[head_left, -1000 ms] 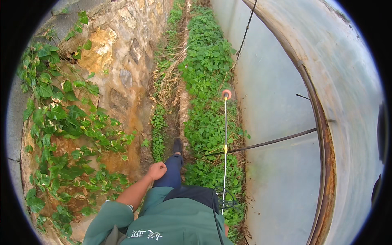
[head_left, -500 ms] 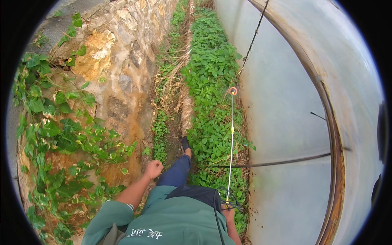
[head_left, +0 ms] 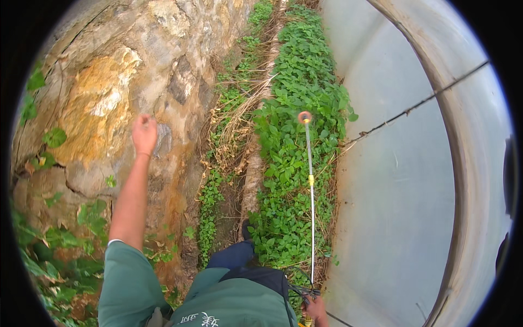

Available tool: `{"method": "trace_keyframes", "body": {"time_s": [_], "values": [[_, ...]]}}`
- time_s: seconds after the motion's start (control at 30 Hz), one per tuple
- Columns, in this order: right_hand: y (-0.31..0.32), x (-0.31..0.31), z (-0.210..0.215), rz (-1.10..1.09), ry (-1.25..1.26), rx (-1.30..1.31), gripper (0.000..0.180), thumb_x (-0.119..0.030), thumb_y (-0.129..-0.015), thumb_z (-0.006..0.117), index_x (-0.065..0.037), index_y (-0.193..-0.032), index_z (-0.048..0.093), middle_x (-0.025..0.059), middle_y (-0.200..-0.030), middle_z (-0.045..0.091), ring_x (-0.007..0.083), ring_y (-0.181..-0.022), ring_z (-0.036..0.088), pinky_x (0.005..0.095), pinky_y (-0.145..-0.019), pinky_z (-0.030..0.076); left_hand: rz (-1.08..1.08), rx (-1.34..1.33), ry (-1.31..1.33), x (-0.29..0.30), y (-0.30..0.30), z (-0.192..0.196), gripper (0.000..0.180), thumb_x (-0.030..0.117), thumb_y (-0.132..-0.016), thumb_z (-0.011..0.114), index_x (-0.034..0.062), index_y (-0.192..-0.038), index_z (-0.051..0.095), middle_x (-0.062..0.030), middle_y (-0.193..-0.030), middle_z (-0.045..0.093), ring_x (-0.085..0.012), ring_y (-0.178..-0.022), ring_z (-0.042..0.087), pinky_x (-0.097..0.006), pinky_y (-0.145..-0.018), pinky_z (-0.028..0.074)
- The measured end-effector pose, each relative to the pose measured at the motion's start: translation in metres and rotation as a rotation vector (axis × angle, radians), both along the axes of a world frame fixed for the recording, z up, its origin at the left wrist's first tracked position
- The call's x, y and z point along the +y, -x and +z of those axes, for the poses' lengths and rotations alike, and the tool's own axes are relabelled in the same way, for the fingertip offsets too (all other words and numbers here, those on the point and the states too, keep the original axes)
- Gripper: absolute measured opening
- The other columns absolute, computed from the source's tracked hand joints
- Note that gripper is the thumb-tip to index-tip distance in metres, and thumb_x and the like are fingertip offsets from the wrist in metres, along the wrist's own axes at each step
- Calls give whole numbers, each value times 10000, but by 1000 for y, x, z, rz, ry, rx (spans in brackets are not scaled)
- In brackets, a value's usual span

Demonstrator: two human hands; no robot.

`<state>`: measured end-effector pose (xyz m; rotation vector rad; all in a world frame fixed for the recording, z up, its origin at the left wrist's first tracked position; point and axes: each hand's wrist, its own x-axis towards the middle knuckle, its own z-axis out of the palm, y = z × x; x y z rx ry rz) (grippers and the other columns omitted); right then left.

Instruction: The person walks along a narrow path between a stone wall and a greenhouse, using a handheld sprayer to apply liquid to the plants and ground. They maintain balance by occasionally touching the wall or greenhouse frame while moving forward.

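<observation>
Gripping one slim, silvery wand (head_left: 312,234) by its lower end, the right hand (head_left: 314,308) is well apart from the raised left hand (head_left: 144,135), whose fingers' closure I cannot tell. The wand's long axis runs forward from the right hand, its one round reddish tip (head_left: 305,117) pointing away over leafy plants (head_left: 299,82). One rough stone wall (head_left: 169,87) rises behind the left hand; smooth, pale sheeting (head_left: 397,180) flanks the right.

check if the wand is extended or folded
Extended: the wand reaches from the right hand over the green plants to its round tip.

A slim, seemingly metal wand (head_left: 312,201) points forward.
</observation>
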<state>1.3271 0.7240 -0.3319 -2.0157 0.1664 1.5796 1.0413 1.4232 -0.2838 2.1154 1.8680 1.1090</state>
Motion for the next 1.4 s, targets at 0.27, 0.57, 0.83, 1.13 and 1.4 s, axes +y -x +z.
{"method": "trace_keyframes", "body": {"time_s": [0.27, 0.57, 0.83, 1.13, 1.4], "values": [[-86, 169, 121, 364, -80, -8, 419, -202, -963, 585, -52, -1333, 460, 89, -827, 656, 140, -520, 577, 285, -473, 483, -29, -104, -129, 84, -45, 130, 285, 200, -827, 620, 77, -1080, 663, -119, -1081, 596, -222, -834, 629, -338, -828, 493], [-148, 344, 104, 1045, -327, -343, 478, -262, -946, 575, -52, -1370, 510, 205, -704, 602, 331, -675, 600, 390, -687, 486, -181, 168, -348, 170, -102, 185, 265, 193, -817, 632, 95, -1062, 658, -112, -1066, 590, -264, -972, 600, -355, -863, 478], [-268, 574, 54, 1448, -491, -443, 374, -240, -914, 574, -54, -1237, 604, 225, -872, 666, 409, -855, 643, 469, -777, 515, 80, 711, -648, 369, -119, 212, 300, 229, -818, 651, 112, -1094, 656, -117, -1274, 565, -296, -1175, 524, -439, -1001, 393], [-350, 869, 171, 1944, -261, -412, 365, -219, -835, 618, -162, -1195, 643, 177, -840, 685, 374, -822, 663, 479, -744, 531, 389, 1045, -506, 451, -94, 191, 294, 338, -870, 638, 216, -1135, 681, 54, -1376, 548, -167, -1290, 451, -397, -1082, 260], [-407, 1042, 168, 2051, -352, -484, 443, -171, -815, 599, -213, -1256, 628, 160, -858, 695, 353, -820, 674, 457, -726, 546, 470, 1035, -705, 477, -120, 196, 261, 262, -881, 639, 188, -1128, 683, -16, -1291, 615, -214, -1166, 568, -356, -986, 385]]}}
